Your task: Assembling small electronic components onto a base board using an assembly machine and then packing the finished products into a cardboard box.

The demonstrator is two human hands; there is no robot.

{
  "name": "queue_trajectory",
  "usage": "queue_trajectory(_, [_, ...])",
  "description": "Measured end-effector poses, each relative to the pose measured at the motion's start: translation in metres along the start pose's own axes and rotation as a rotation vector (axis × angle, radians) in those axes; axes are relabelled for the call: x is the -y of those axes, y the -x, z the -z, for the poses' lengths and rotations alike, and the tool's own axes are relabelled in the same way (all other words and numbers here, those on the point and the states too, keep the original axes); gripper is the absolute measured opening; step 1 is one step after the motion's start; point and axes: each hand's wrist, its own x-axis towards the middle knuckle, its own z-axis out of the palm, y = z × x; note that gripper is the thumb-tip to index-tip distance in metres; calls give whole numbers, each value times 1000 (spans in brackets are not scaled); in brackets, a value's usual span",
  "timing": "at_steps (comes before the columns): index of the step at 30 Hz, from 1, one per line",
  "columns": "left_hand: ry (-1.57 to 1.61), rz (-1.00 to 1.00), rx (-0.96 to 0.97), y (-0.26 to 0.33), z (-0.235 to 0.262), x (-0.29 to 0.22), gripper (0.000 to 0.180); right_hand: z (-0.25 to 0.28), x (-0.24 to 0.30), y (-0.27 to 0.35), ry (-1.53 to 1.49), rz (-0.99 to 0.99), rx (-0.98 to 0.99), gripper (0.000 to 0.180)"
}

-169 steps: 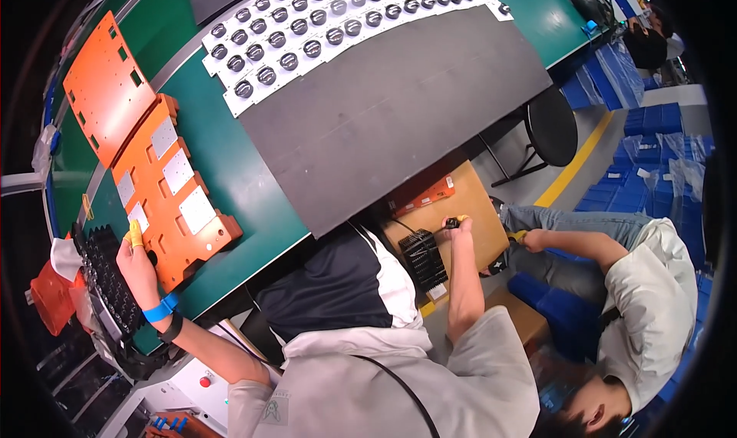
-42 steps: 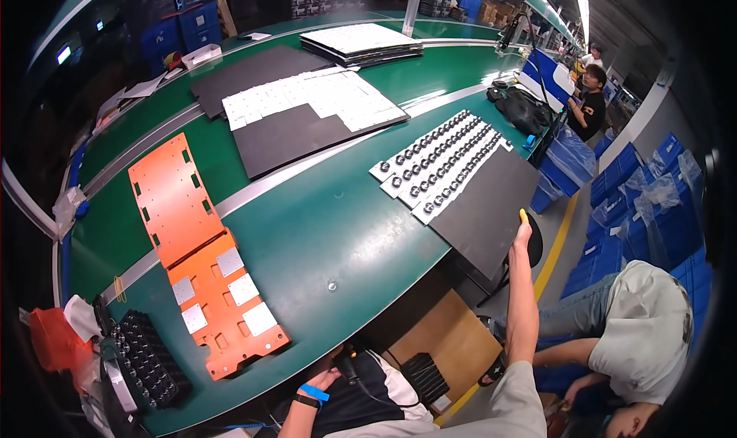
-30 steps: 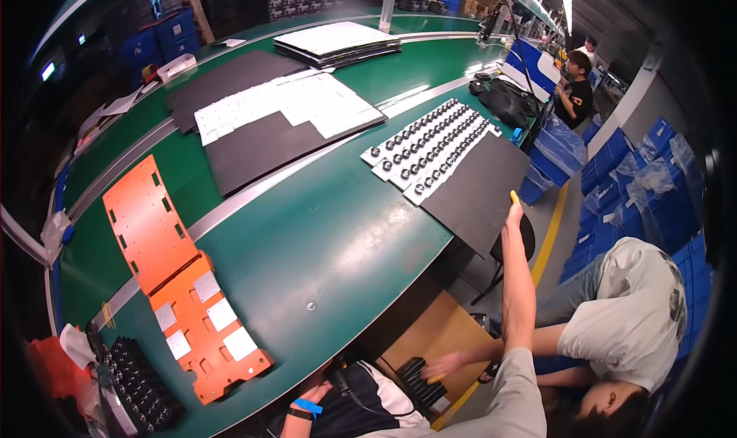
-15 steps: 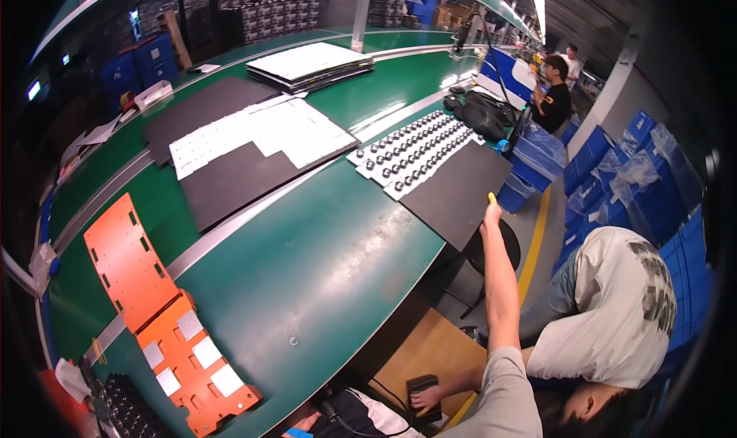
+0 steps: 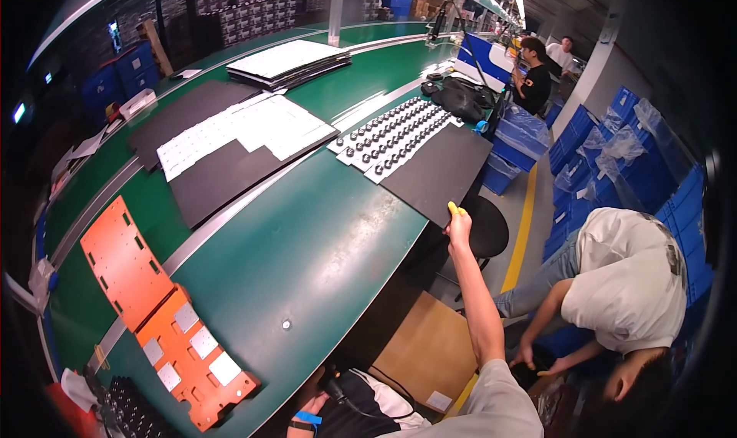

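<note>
The right hand (image 5: 459,227) is pinching the near corner of a flat, dark-grey rectangular board (image 5: 437,169) in a narrow grip. The board is lying on the right side of the smooth green tabletop (image 5: 307,261), bearing white strips with round black parts (image 5: 393,138). The left hand (image 5: 315,404) is showing beside the near edge; its grip I cannot tell.

Board (image 5: 441,178): plain dark grey
Strips (image 5: 374,174): white, with regular rows of black round parts (image 5: 388,164)
Fixture (image 5: 127,261): orange, with pale grey plates (image 5: 203,343)
Table (image 5: 322,261): green
Finger covers (image 5: 454,208): yellow
Wristband (image 5: 309,418): bright blue
Stool (image 5: 490,232): black
Floor stripe (image 5: 520,238): yellow
</note>
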Motion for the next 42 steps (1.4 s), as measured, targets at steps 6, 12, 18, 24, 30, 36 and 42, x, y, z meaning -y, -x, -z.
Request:
queue_trajectory(6, [-15,111,83,2,3,8,30,20,-28,-51,171,266,-290,16])
queue_trajectory(12, [78,65,-90,47,-8,-17,29,-30,-26,-22,160,193,-406,34])
queue_trajectory(18, [64,111,-5,42,-3,-23,30,-9,0,-20,195,126,-274,34])
queue_trajectory(24, [-72,39,-67,55,-15,-27,33,-9,23,-5,326,42,-89,38])
queue_trajectory(30, [42,62,-20,60,-15,-30,30,-4,27,-8,695,219,-143,51])
queue_trajectory(36, [45,56,-62,77,-30,-36,33,0,50,4,751,69,-80,44])
queue_trajectory(42, [71,74,0,82,-24,-26,35,10,46,10,248,-27,30,57])
